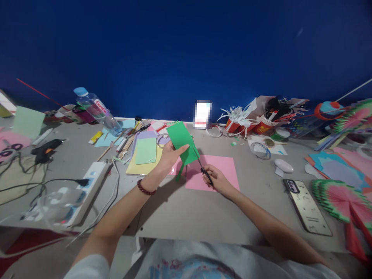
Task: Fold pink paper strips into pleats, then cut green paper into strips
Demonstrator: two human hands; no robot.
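Observation:
My left hand [168,157] pinches a sheet of green paper [181,139], thumb on top and fingers hidden behind it. A narrow green strip hangs from the sheet's lower side. In my right hand [217,179] is a pair of black-handled scissors [207,176], fingers through the handles. Their blades meet the right edge of the green paper, where a thin strip stands partly apart. Below both hands a pink sheet of paper [225,170] lies flat on the grey table [162,217].
Left are a power strip [90,190], a glue gun [48,151], a tilted water bottle [99,110] and coloured papers [145,151]. Right are a computer mouse [284,166], a phone [308,207], paper fans [345,201] and red cups [264,126] with tools. A lit screen [202,114] stands against the blue wall.

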